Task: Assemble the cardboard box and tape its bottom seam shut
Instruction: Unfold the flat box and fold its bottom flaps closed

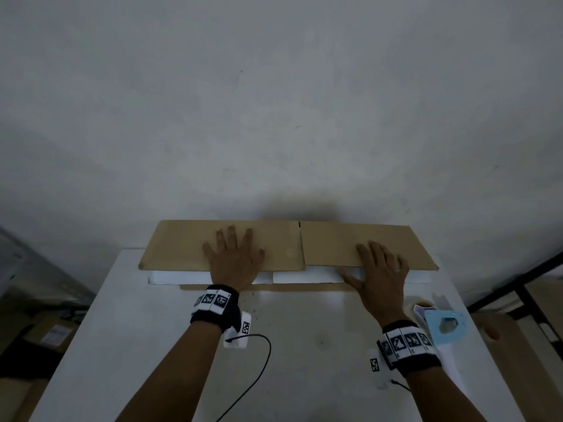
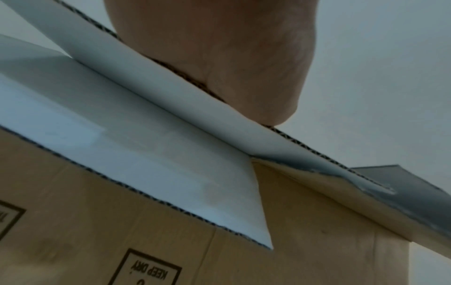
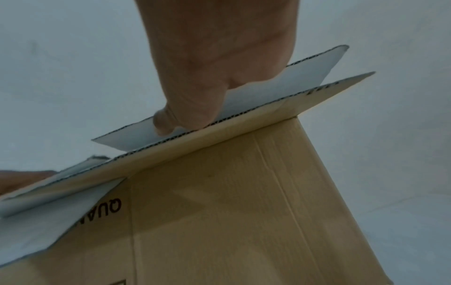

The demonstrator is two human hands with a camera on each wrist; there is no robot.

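The tape roll point(image 1: 412, 303) hides behind the right wrist, and printed box point(image 3: 219, 212) lettering is cut short.

The brown cardboard box point(image 1: 256, 248) stands at the middle of the frame, two top flaps folded flat, white flaps poking out underneath.

Cardboard box point(image 1: 189, 245): tan outside, white flap linings, black print. Wristbands point(image 1: 213, 303): black with black-and-white coded squares.
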